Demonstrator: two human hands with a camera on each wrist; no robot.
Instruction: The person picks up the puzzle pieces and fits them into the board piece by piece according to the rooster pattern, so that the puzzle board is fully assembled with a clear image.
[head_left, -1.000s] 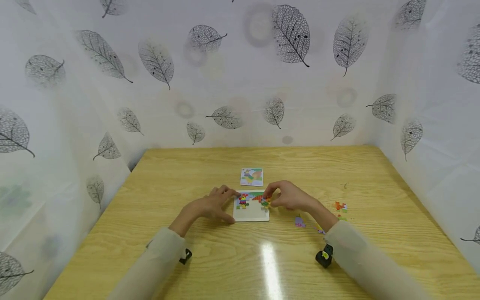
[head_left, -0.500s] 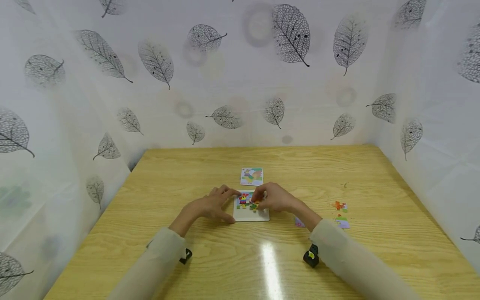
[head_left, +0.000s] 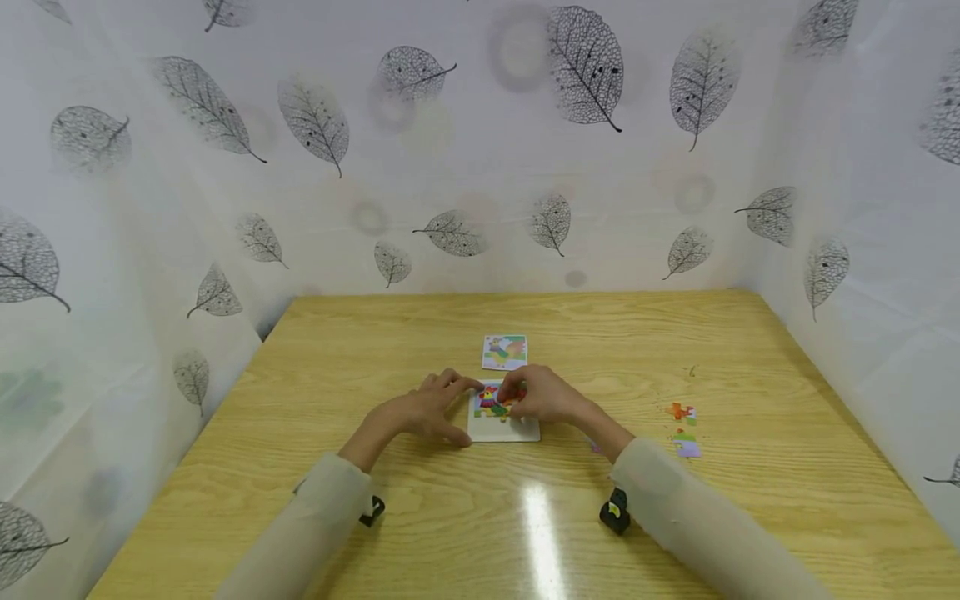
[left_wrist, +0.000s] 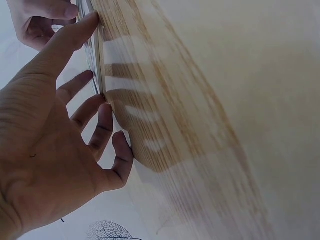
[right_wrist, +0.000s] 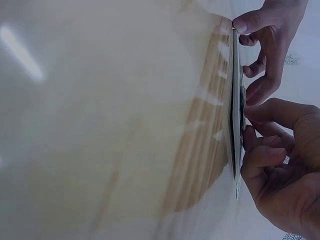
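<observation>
A shallow white puzzle board (head_left: 504, 432) lies mid-table, its upper part filled with colourful jigsaw pieces that show a rooster (head_left: 487, 398). My left hand (head_left: 431, 410) spans the board's left side, forefinger at the far corner and thumb at the near one. In the left wrist view its thumb and fingertips rest along the board's edge (left_wrist: 100, 65). Over the filled part, my right hand (head_left: 551, 396) pinches a green and orange jigsaw piece (head_left: 501, 411) down against the board. Its fingers hide part of the picture.
A small picture card (head_left: 505, 352) of the same rooster lies just beyond the board. To the right are loose jigsaw pieces, an orange one (head_left: 681, 411) and a green and lilac one (head_left: 686, 444). Another lilac piece (head_left: 596, 447) shows beside the right forearm.
My right hand has brought the green and orange piece leftward across the board to beside the rooster. The left hand has stayed at the board's left side.
</observation>
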